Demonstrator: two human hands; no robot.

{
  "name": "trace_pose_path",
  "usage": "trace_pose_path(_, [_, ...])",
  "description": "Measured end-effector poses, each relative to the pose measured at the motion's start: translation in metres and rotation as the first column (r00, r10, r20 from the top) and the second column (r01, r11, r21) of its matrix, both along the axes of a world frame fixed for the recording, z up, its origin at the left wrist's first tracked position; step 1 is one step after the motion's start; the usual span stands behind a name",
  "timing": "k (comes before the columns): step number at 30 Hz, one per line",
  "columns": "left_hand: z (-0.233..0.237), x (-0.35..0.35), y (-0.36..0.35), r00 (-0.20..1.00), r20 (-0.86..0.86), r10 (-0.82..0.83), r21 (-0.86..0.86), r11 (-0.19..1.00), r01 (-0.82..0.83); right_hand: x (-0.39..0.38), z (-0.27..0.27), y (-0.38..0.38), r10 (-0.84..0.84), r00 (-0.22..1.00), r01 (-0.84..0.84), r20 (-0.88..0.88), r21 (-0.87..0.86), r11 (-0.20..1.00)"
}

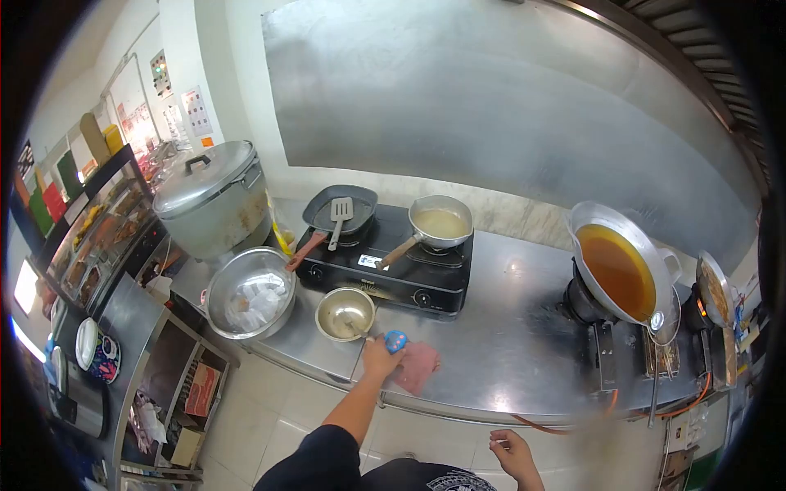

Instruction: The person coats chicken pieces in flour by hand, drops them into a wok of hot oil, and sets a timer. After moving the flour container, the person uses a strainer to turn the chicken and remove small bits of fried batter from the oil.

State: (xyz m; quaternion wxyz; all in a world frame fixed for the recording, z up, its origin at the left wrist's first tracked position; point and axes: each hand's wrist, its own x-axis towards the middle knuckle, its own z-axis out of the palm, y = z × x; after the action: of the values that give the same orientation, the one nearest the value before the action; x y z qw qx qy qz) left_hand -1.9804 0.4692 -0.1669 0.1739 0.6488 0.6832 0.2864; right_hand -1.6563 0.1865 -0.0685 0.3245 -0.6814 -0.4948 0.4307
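My left hand (381, 358) is closed at the right edge of a small steel bowl (345, 314), around what looks like a utensil whose thin end reaches into the bowl. A round blue object (395, 340) with light spots is right beside the fingers; whether it belongs to the utensil is unclear. A pink cloth (417, 366) lies on the counter just right of this hand. My right hand (512, 452) hangs in front of the counter's edge, fingers loosely bent and apart, with nothing visible in it.
Behind the bowl, a black two-burner stove (385, 282) carries a grill pan (318, 214) with a spatula and a saucepan (442, 237). A large steel bowl (221, 307) and lidded pot (209, 217) stand left. Rightward is a wok of orange-brown liquid (618, 266).
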Motion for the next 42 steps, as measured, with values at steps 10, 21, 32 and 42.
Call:
trace_pose_path(10, [0.112, 0.041, -0.057, 0.918, 0.283, -0.280, 0.302, 0.934, 0.191, -0.027, 0.002, 0.044, -0.015, 0.996, 0.032, -0.085, 0.204, 0.978])
trace_pose_path(21, [0.159, 0.124, -0.158, 0.707, 0.067, -0.704, 0.490, 0.641, 0.591, -0.067, 0.062, 0.048, -0.075, 0.747, 0.345, -0.661, 0.288, 0.893])
trace_pose_path(32, [0.165, 0.229, -0.209, 0.541, 0.020, -0.841, 0.521, 0.471, 0.712, 0.016, 0.074, -0.031, -0.241, 0.708, 0.557, -0.664, 0.315, 0.769])
trace_pose_path(42, [0.165, 0.389, -0.321, 0.360, 0.035, -0.932, 0.533, 0.322, 0.783, 0.153, 0.083, -0.163, -0.380, 0.664, 0.688, -0.644, 0.329, 0.646])
